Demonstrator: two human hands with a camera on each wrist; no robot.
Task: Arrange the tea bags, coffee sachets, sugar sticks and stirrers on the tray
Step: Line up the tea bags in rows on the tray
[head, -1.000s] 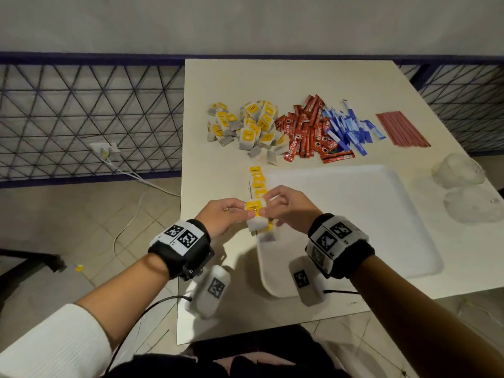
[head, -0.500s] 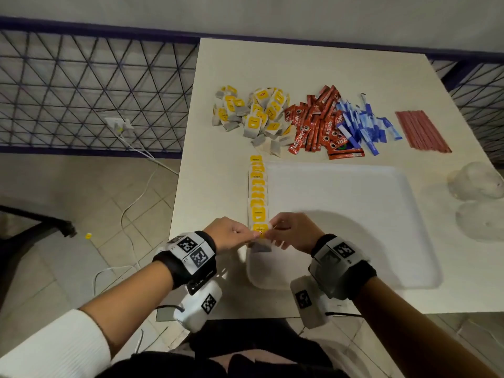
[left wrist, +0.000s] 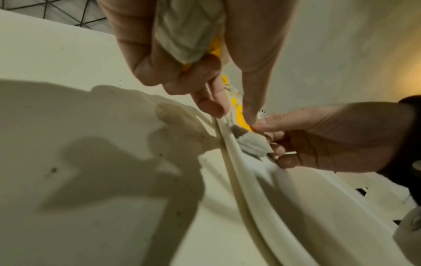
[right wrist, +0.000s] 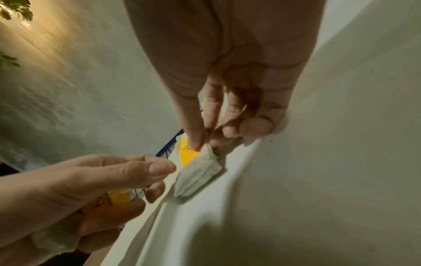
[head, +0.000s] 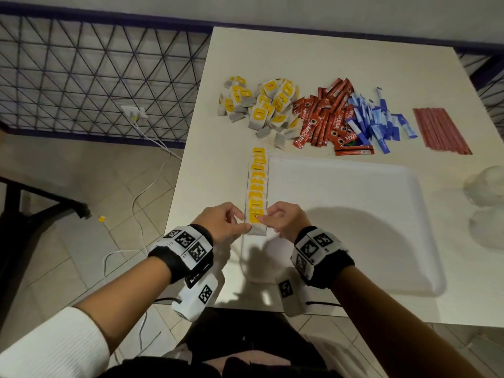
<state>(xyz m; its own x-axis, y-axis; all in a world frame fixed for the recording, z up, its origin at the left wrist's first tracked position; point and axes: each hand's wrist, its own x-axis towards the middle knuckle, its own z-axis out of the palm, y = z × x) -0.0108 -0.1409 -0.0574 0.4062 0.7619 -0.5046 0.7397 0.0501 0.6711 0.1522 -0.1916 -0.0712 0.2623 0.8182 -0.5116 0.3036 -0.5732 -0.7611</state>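
Note:
A white tray (head: pixel 354 219) lies on the table before me. A row of yellow-tagged tea bags (head: pixel 257 184) runs along its left rim. My right hand (head: pixel 264 220) pinches the nearest tea bag (head: pixel 257 226) at the row's near end; thumb and forefinger (right wrist: pixel 196 136) sit on its yellow tag. My left hand (head: pixel 244 227) touches the same bag's left side with its fingertips. Its other fingers curl round spare tea bags (left wrist: pixel 189 36) in the palm. Beyond the tray lie loose tea bags (head: pixel 261 110), red coffee sachets (head: pixel 324 121), blue sugar sticks (head: pixel 376 121) and red stirrers (head: pixel 441 132).
Two clear plastic lumps (head: pixel 485 186) sit at the table's right edge. The table's left edge (head: pixel 177 186) drops to a tiled floor with a white cable (head: pixel 147 181). A wire fence (head: pixel 95 77) stands to the left.
Both hands have lowered a tea bag from above the tray's rim onto the near end of the row, which has grown toward me. My head has tilted further down.

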